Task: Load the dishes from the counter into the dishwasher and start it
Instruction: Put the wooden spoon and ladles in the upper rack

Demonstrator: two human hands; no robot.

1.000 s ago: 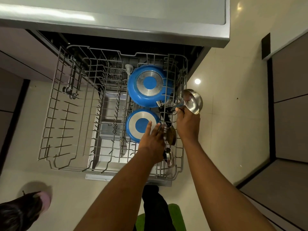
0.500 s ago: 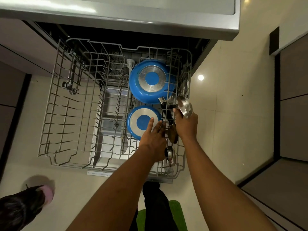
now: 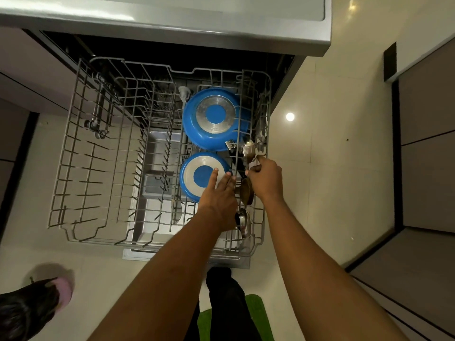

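Observation:
The dishwasher's grey wire rack is pulled out below the counter edge. Two blue pans lie upside down in its right half: a large pan at the back and a small pan in front of it. My left hand rests with straight fingers on the small pan's base. My right hand grips the handle of a steel ladle, whose bowl stands on edge among the wires at the rack's right side. A brownish bowl and a steel utensil stand between my hands.
The steel dishwasher door lies open under the rack. The counter edge overhangs the back. A green mat and my dark trouser leg are below. A pink slipper is at the lower left on the tiled floor.
My right hand has brought the ladle from outside the rack's right edge in between the wires, turning its bowl on edge. My left hand stays on the small pan.

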